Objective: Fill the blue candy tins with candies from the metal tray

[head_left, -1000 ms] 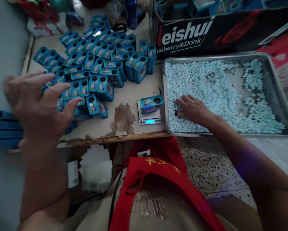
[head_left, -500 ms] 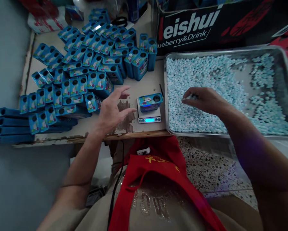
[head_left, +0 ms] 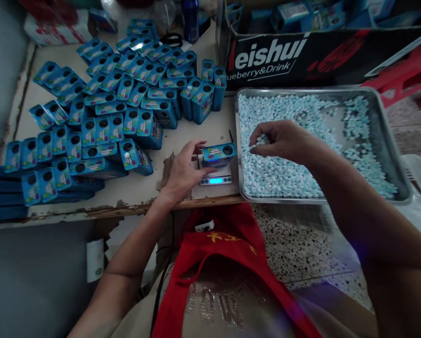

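Note:
A blue candy tin (head_left: pixel 218 155) with a round hole in its top stands on a small digital scale (head_left: pixel 215 180) with a lit display. My left hand (head_left: pixel 186 170) reaches around the tin's left end, fingers and thumb apart; whether they touch it I cannot tell. Over the left part of a metal tray, my right hand (head_left: pixel 280 141) has its fingers curled toward the thumb, with pale candies showing between them. Small light-blue and white candies (head_left: pixel 277 180) cover much of the tray (head_left: pixel 239 155).
Many similar blue tins (head_left: pixel 126 89) stand in rows on the left of the worn table (head_left: pixel 147 188). A black carton (head_left: pixel 266 58) holding more tins is behind the tray. Dark scissors (head_left: pixel 171 39) and a blue can (head_left: pixel 190 21) lie toward the back.
My left hand has moved right, up to the tin on the scale. My right hand has shifted left over the candies, nearer the scale. The camera view has shifted slightly.

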Motion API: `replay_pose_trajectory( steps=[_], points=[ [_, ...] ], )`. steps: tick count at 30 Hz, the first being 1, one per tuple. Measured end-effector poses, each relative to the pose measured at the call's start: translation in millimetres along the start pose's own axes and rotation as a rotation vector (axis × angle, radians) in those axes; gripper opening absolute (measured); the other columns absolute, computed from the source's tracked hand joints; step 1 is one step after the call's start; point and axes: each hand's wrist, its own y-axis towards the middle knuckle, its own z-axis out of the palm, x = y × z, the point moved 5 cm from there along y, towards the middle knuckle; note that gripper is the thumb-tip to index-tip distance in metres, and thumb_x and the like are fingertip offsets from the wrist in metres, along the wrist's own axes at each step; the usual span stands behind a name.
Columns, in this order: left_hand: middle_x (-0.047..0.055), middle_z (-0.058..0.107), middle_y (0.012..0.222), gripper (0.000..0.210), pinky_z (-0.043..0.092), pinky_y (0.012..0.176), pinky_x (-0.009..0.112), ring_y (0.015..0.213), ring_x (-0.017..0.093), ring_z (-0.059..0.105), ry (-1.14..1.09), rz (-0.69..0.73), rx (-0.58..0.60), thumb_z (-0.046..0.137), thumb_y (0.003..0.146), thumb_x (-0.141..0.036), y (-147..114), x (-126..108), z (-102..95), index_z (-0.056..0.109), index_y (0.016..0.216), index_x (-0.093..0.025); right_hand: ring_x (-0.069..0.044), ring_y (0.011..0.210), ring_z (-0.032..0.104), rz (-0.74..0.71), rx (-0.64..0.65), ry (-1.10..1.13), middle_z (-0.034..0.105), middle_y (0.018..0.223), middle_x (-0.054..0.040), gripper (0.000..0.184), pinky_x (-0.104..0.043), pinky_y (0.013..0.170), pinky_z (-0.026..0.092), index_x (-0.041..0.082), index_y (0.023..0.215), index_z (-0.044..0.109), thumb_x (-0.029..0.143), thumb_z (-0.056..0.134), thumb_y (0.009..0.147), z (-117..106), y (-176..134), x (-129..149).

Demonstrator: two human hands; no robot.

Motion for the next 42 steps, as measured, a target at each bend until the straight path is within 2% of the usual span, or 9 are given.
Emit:
replay_pose_trajectory(
  steps=[3,8,13,20,24,29,33,37,42],
  points=[
    [0.011,0.079,0.139,0.075,0.070,0.106,0.044,0.122,0.029,0.081,-0.006,0.002,-0.007,0.106,0.086,-0.053,0,1,-2.6,0.068,0.146,-0.027,-0.020,0.075,0.066,-0.149,0.014,-0.110,0.069,0.076,0.0012,0.008,-0.032,0.071,0.047,0.026,0.095,0.083,0.027,0.085,0.088,-2,2,42],
    [0.012,0.078,0.141,0.074,0.070,0.103,0.043,0.120,0.028,0.079,-0.074,-0.014,-0.052,0.105,0.086,-0.047,-6,8,-20.5,0.070,0.148,-0.028,-0.022,0.086,0.072,-0.322,0.038,-0.339,0.078,0.091,-0.0012,0.022,-0.032,0.081,0.049,0.025,0.098,0.086,0.012,0.075,0.084,6,7,85],
    [0.013,0.073,0.150,0.077,0.070,0.104,0.045,0.115,0.027,0.079,-0.058,-0.018,-0.047,0.102,0.085,-0.040,-12,12,-37.8,0.067,0.153,-0.029,-0.026,0.096,0.077,-0.365,0.090,-0.419,0.082,0.102,-0.0030,0.027,-0.035,0.088,0.052,0.026,0.102,0.089,0.010,0.078,0.083,17,15,90],
    [0.012,0.073,0.150,0.077,0.071,0.101,0.042,0.112,0.025,0.079,-0.075,-0.028,-0.019,0.102,0.084,-0.038,-12,9,-46.3,0.068,0.153,-0.027,-0.024,0.092,0.079,-0.317,0.059,-0.217,0.084,0.091,-0.0014,0.015,-0.036,0.089,0.058,0.024,0.094,0.091,0.015,0.082,0.087,11,11,90],
    [0.011,0.077,0.142,0.066,0.071,0.104,0.043,0.112,0.026,0.080,-0.066,-0.054,-0.017,0.100,0.086,-0.038,-13,3,-51.6,0.073,0.144,-0.025,-0.020,0.079,0.074,-0.174,-0.037,0.206,0.080,0.079,-0.0018,0.009,-0.034,0.079,0.060,0.023,0.090,0.090,0.024,0.093,0.082,-7,11,54],
    [0.009,0.082,0.127,0.053,0.070,0.108,0.045,0.115,0.027,0.080,-0.004,-0.057,-0.047,0.099,0.087,-0.033,-14,-9,-56.6,0.076,0.134,-0.024,-0.014,0.078,0.073,0.228,-0.376,0.727,0.081,0.085,-0.0051,0.008,-0.031,0.075,0.057,0.019,0.085,0.086,0.017,0.087,0.093,-17,-11,-65],
    [0.009,0.082,0.123,0.049,0.070,0.106,0.043,0.113,0.026,0.080,0.022,-0.042,-0.042,0.098,0.089,-0.034,-8,-16,-52.2,0.076,0.132,-0.023,-0.015,0.075,0.076,0.422,-0.199,0.729,0.080,0.080,-0.0030,0.014,-0.034,0.076,0.058,0.018,0.081,0.086,0.010,0.087,0.093,1,-34,-118],
    [0.009,0.081,0.126,0.049,0.069,0.106,0.042,0.115,0.025,0.079,0.008,-0.004,-0.051,0.098,0.090,-0.039,-1,-24,-50.6,0.076,0.132,-0.024,-0.016,0.072,0.076,0.255,0.005,0.607,0.081,0.081,-0.0024,0.005,-0.033,0.075,0.061,0.019,0.096,0.089,0.022,0.093,0.093,2,-29,-89],
    [0.007,0.080,0.130,0.056,0.068,0.110,0.043,0.120,0.026,0.078,0.081,-0.006,-0.056,0.100,0.088,-0.036,-3,-32,-55.2,0.075,0.138,-0.025,-0.014,0.059,0.066,-0.053,0.085,0.267,0.075,0.071,-0.0016,0.021,-0.030,0.061,0.054,0.019,0.102,0.090,0.038,0.090,0.096,-9,-5,-2]
  ],
)
